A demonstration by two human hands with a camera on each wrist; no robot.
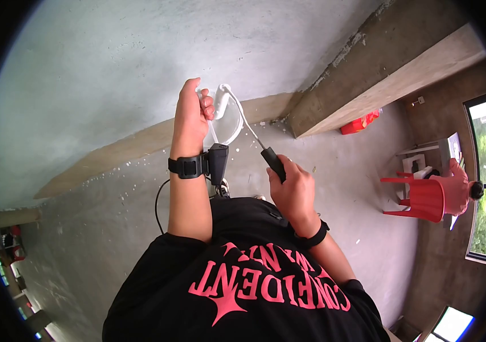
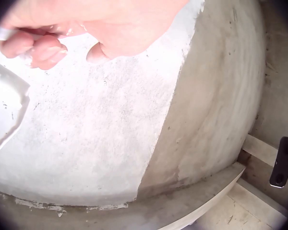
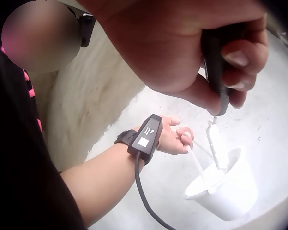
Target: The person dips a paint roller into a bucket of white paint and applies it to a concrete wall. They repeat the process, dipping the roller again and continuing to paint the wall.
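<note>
My left hand (image 1: 191, 114) holds up a white bucket (image 3: 233, 201) by its handle (image 3: 198, 165), the fingers curled round it. In the left wrist view, part of the bucket's rim (image 2: 24, 98) shows at the left edge, below my hand. With my right hand (image 1: 294, 191) I grip the black handle (image 1: 273, 163) of a paint roller. A bent metal rod runs from that handle to the white roller sleeve (image 1: 220, 102). The sleeve (image 3: 218, 146) stands tilted at the bucket's mouth in the right wrist view, its lower end inside the rim.
A wall (image 1: 112, 74), pale above a bare brownish strip, rises in front. A concrete beam (image 1: 368, 74) juts out at the right. White specks dot the grey floor (image 1: 345, 182). Far right, a person sits on a red chair (image 1: 425, 199) by a window.
</note>
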